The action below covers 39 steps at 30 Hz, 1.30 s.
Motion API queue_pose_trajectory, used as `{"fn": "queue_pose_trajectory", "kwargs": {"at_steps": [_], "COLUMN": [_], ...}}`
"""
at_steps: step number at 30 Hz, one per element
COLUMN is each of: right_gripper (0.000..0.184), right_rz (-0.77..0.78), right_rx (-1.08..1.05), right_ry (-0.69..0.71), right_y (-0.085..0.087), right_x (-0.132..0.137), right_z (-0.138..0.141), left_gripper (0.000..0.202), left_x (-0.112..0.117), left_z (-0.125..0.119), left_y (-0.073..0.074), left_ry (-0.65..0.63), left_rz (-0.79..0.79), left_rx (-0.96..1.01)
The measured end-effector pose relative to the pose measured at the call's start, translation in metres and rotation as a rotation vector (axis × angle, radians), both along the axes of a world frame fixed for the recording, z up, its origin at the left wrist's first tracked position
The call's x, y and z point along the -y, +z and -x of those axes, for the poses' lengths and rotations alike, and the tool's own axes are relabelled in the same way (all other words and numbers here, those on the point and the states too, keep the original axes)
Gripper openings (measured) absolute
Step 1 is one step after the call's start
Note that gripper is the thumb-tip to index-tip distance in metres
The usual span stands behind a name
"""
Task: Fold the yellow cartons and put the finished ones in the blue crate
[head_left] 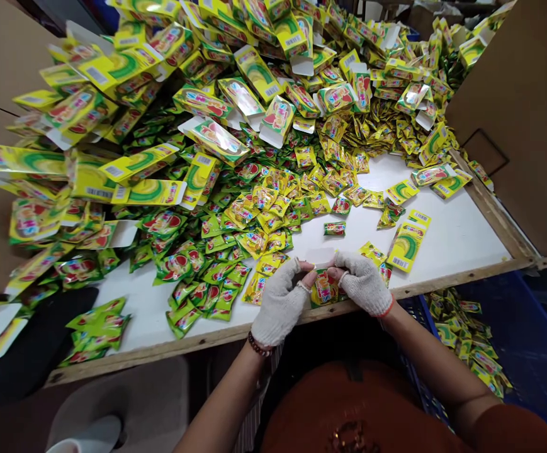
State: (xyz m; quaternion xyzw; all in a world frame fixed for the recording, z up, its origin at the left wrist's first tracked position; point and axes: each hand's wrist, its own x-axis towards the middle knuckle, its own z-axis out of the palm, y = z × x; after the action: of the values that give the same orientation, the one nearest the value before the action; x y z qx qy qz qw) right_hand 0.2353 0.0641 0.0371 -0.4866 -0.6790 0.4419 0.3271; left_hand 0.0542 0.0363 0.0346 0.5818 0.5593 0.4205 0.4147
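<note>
A small printed carton (325, 289) in yellow, green and red is upright at the table's front edge, its white flap raised. My left hand (282, 299), in a white fingerless-tip glove, pinches the carton's upper left edge. On the opposite side my right hand (362, 282), gloved the same way, grips the upper right edge with thumb and fingers. Yellow sachets (264, 267) lie beside my left hand, and a few more sachets (373, 253) sit just behind my right. A lone green sachet (334, 229) rests behind the carton. What is inside the carton is hidden.
Cartons (259, 75) are heaped across the back and left over green sachets (216, 277). A carton (408, 245) lies to the right on the white table (471, 239), which has a wooden edge (447, 277). A blue crate (528, 340) with sachets stands below. Brown cardboard (518, 126) walls the right.
</note>
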Motion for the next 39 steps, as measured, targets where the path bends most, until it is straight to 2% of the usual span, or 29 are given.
{"fn": "queue_pose_trajectory", "kwargs": {"at_steps": [3, 7, 11, 14, 16, 18, 21, 23, 26, 28, 34, 37, 39], "right_gripper": [0.029, 0.022, 0.043, 0.049, 0.046, 0.036, 0.020, 0.017, 0.022, 0.025, 0.019, 0.017, 0.018], "right_rz": [0.008, -0.002, 0.053, 0.056, 0.021, -0.017, -0.080, -0.141, -0.210, -0.199, -0.084, -0.094, -0.183], "right_rx": [-0.071, -0.083, -0.212, -0.219, -0.200, -0.173, -0.118, -0.073, -0.031, -0.004, 0.032, 0.028, 0.041], "right_ry": [-0.052, -0.015, -0.047, -0.038, -0.036, -0.032, -0.023, 0.005, 0.061, 0.083, 0.048, 0.058, 0.094], "right_y": [-0.003, -0.007, -0.011, -0.014, -0.015, -0.015, -0.013, -0.011, -0.005, 0.000, 0.016, 0.017, 0.013], "right_x": [0.000, 0.000, -0.001, -0.002, -0.002, -0.002, -0.001, -0.001, -0.002, -0.003, -0.005, -0.006, -0.006], "right_z": [0.000, 0.002, 0.003, 0.003, 0.002, 0.001, -0.001, -0.002, -0.005, -0.006, -0.001, 0.001, -0.001], "left_gripper": [0.019, 0.017, 0.019, 0.018, 0.018, 0.017, 0.040, 0.039, 0.020, 0.018, 0.021, 0.021, 0.019], "left_x": [-0.006, -0.009, -0.008, -0.007, -0.007, -0.008, -0.007, -0.006, -0.005, -0.005, -0.012, -0.012, -0.008], "left_z": [-0.002, -0.002, 0.002, 0.004, 0.004, 0.002, -0.001, 0.000, 0.002, 0.004, 0.004, 0.005, 0.007], "left_y": [0.005, 0.006, 0.003, 0.001, -0.001, -0.006, -0.013, -0.016, -0.011, -0.002, 0.024, 0.025, 0.020], "left_ry": [-0.012, -0.037, -0.048, -0.090, -0.100, -0.048, 0.017, 0.009, -0.018, -0.033, -0.062, -0.059, -0.065], "left_rz": [-0.052, -0.060, -0.082, -0.105, -0.088, -0.045, 0.023, 0.003, -0.106, -0.144, -0.029, -0.021, -0.090], "left_rx": [-0.024, -0.061, -0.130, -0.168, -0.155, -0.035, 0.195, 0.170, -0.002, -0.058, -0.070, -0.101, -0.145]}}
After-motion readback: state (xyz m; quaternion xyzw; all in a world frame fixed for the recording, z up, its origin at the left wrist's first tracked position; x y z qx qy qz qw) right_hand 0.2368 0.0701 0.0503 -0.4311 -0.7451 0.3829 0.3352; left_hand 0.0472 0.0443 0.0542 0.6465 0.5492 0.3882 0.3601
